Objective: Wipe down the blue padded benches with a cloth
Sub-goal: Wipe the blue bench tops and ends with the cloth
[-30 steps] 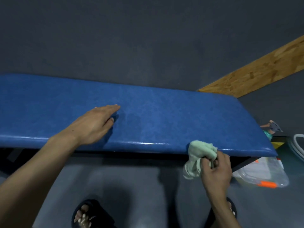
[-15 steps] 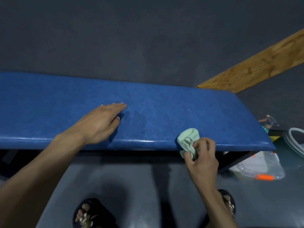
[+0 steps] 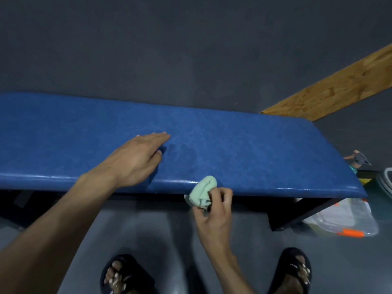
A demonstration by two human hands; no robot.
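the left hand (image 3: 135, 160) lies spread flat on the blue padded counter (image 3: 244, 149), likely as a brace, while at its 4 o'clock the right hand (image 3: 214, 213) pinches the bunched green cloth (image 3: 202, 190) against the near edge to wipe it.

The tabletop (image 3: 244, 145) is padded and covered in blue vinyl or leather-like sheet with a faint mottled grain; it is mostly matt on top and turns glossy along the rounded near edge, where light glints. The cloth (image 3: 202, 190) at 5 o'clock of the pad is soft, pale green, nubbly fabric, bunched and matt. The frame (image 3: 297, 211) under the pad looks like black painted metal, dull in finish. The floor (image 3: 169, 230) is smooth grey with a slight sheen. At 2 o'clock, a plank (image 3: 339, 85) shows bare wood grain. At 4 o'clock, a bin (image 3: 343, 221) is clear, shiny plastic with orange clips.
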